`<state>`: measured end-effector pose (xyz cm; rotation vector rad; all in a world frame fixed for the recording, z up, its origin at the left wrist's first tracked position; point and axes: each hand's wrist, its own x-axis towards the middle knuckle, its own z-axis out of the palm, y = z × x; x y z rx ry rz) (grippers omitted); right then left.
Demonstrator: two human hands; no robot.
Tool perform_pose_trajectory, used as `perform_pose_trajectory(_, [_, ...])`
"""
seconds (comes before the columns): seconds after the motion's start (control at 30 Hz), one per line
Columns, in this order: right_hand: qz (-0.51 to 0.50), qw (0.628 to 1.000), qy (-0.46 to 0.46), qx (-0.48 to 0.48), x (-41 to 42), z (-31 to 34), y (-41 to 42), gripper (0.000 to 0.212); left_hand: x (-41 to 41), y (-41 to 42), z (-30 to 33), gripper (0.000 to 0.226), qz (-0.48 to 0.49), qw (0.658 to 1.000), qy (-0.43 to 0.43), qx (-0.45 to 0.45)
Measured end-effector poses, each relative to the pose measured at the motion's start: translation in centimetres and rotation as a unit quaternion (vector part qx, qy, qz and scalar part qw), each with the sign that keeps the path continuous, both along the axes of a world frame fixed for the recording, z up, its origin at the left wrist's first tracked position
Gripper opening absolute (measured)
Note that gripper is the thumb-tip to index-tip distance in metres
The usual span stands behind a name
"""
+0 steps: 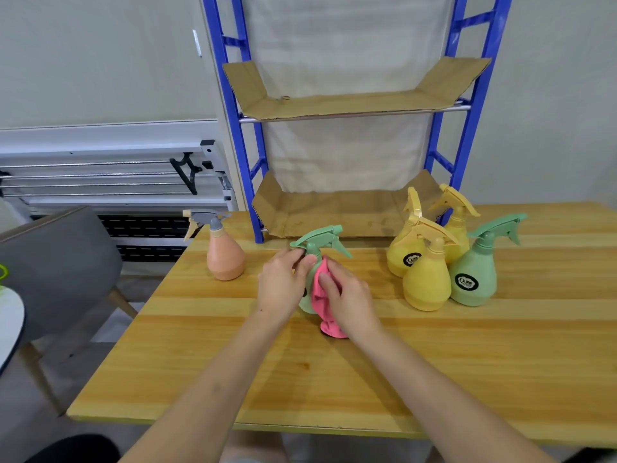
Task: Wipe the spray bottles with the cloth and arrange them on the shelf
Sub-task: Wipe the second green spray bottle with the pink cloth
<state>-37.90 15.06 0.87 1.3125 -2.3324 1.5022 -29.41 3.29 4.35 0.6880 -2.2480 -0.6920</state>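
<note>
A green spray bottle [320, 240] stands on the wooden table [334, 372] at the middle. My left hand [283, 285] grips its neck and body from the left. My right hand [347, 295] presses a pink cloth [324, 295] against the bottle's right side; the cloth hangs down to the table. An orange bottle [225, 257] with a grey sprayer stands to the left. At the right stand three yellow bottles [427, 282] and another green bottle [475, 275]. The blue shelf [248, 182] behind the table has two cardboard-lined levels [334, 212] with no bottles on them.
A grey chair [60, 262] stands left of the table, with a white round surface [10, 322] at the far left edge. Metal rails [100, 175] run along the wall behind. The table's near edge lies close to me.
</note>
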Motion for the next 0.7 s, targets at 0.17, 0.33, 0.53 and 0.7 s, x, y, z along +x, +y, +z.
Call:
perform_pose_trajectory(0.17, [0.030,0.986,-0.054,0.152,-2.3,-0.4,1.6,0.041,-0.2,0.2,-0.1,0.037,0.000,1.000,0.004,0.014])
perform_pose_trajectory(0.33, [0.042,0.979,-0.067,0.187,-1.3,-0.9,3.1,0.055,0.0,0.2,-0.8,0.028,-0.056,0.996,0.031,0.059])
perform_pose_trajectory(0.53, [-0.001,0.997,-0.067,0.048,-0.1,-1.3,3.2,0.052,0.0,1.1,-1.2,0.026,-0.081,0.992,0.049,0.089])
perform_pose_trajectory(0.7, [0.015,0.997,-0.061,-0.035,0.1,-0.2,1.9,0.037,-0.1,0.5,-0.6,0.024,-0.065,0.998,0.002,0.021])
